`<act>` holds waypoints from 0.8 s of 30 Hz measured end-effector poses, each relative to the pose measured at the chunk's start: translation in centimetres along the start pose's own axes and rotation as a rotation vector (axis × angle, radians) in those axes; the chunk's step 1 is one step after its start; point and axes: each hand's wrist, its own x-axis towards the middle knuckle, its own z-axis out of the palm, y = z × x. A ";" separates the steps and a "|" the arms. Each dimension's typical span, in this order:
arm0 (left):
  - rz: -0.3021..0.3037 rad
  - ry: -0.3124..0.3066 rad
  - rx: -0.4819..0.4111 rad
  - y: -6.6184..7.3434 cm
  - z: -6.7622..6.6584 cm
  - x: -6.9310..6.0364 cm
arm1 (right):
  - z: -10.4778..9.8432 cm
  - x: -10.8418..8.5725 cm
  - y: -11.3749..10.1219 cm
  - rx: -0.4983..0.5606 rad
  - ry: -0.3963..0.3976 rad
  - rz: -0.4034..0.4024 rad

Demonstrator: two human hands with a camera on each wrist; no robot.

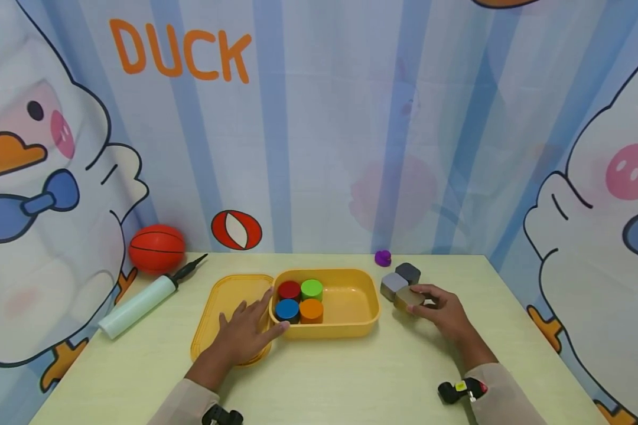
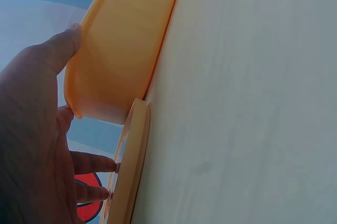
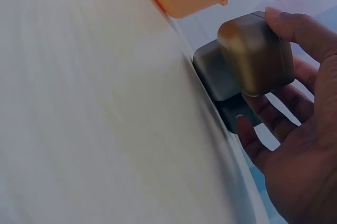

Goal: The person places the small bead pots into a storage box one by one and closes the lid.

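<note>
Thumb and fingers of the right hand (image 1: 442,310) pinch a gold block (image 1: 406,299), and from that grip the yellow box (image 1: 329,332) lies at nine o'clock, near the block. The box's long axis runs nine to three, so a short end faces the block; the orange cylinder (image 1: 312,311) stands in its nine-o'clock half. A silver-grey block (image 1: 393,284) sits at eleven from the gold one. The left hand (image 1: 244,330), fingers spread, touches the box's far-off nine-o'clock end.
</note>
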 end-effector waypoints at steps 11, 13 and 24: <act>-0.003 -0.009 0.000 0.0 -0.1 0.0 | 0.3 0.2 -1.4 0.083 0.062 -0.088; -0.002 -0.008 0.000 0.1 -0.2 0.0 | 0.5 0.3 -1.7 0.099 0.073 -0.106; 0.010 0.002 -0.001 0.0 -0.2 -0.1 | 2.1 1.2 -3.6 0.072 0.139 -0.183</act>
